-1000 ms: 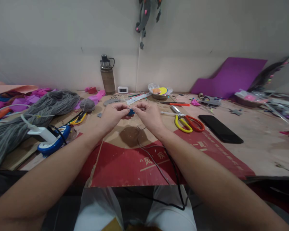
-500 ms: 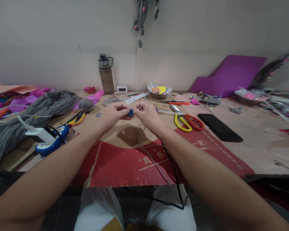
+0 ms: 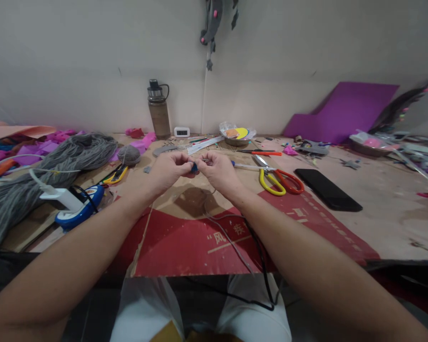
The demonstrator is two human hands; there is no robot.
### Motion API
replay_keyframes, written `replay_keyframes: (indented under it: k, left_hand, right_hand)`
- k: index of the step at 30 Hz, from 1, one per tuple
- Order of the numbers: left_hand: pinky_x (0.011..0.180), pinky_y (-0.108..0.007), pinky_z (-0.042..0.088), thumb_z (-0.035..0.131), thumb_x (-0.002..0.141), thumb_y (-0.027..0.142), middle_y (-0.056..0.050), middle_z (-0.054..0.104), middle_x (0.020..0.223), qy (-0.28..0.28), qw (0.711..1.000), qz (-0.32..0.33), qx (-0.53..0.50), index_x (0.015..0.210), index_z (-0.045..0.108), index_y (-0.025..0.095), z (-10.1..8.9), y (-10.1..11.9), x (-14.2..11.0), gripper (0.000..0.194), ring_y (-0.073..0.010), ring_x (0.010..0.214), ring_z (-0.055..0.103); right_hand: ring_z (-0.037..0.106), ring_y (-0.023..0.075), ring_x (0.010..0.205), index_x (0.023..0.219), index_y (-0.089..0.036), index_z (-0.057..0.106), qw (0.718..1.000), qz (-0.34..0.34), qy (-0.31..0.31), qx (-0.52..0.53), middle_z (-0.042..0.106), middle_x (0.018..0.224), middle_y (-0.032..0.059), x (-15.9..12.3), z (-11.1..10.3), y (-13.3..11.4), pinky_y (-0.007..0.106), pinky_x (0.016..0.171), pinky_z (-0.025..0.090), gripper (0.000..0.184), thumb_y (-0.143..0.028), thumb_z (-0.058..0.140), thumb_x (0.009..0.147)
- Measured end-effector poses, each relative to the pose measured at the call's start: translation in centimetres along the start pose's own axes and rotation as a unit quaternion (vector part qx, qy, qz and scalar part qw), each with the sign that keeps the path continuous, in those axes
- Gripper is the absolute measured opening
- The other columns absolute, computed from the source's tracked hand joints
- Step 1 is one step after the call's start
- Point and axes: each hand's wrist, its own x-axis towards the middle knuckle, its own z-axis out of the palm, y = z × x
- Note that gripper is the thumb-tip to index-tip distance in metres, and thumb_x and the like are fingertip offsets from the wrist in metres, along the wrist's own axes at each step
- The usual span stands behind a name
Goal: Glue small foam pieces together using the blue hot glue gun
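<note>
My left hand [image 3: 167, 171] is closed in a pinch on a small blue piece [image 3: 194, 167], mostly covered by the fingertips, so its kind does not show. Close against it, my right hand [image 3: 219, 173] is also pinched, its fingertips at the blue piece. From beneath the right hand a thin grey strand of yarn [image 3: 231, 241] trails down over the red and brown cardboard [image 3: 178, 249] to the table's front edge. Both hands are raised above the cardboard and cast a shadow on it.
Scissors [image 3: 272, 183] with yellow and red handles lie right of my hands, beside a black phone [image 3: 326, 189]. Leftward are a grey yarn hank [image 3: 74, 154], yellow snips [image 3: 116, 175] and a blue-white device [image 3: 80, 207]. A bottle [image 3: 160, 114] stands at the wall.
The view has shifted very slightly. Both hands stay together in nearly the same place, with the right fingertips slightly changed and less of the blue piece showing.
</note>
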Motion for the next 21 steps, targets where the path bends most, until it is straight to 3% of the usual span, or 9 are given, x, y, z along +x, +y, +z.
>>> replay_keyframes:
  k: [10,21]
  left_hand:
    - [0.078,-0.032,0.055,0.075,0.069,0.028,-0.008,0.072,0.082,-0.044,0.993,-0.053,-0.092,0.083,0.073,0.012,-0.20,0.19,0.14,0.021,-0.0152,0.075,0.068]
    - [0.065,-0.027,0.054,0.072,0.070,0.023,-0.001,0.065,0.062,-0.009,0.998,-0.019,-0.066,0.069,0.067,0.013,0.04,-0.06,0.00,0.011,-0.0103,0.057,0.061]
  right_hand:
    - [0.054,0.0108,0.058,0.069,-0.019,0.055,0.999,0.016,0.006,0.041,0.062,0.063,-0.0002,0.29,-0.56,0.28,0.023,0.056,0.042,0.017,-0.032,0.059,0.080]
    - [0.054,0.0107,0.056,0.074,-0.019,0.055,0.999,-0.005,-0.019,0.032,0.063,0.063,-0.0010,0.10,-0.05,0.35,0.025,0.057,0.044,0.013,-0.029,0.060,0.080]
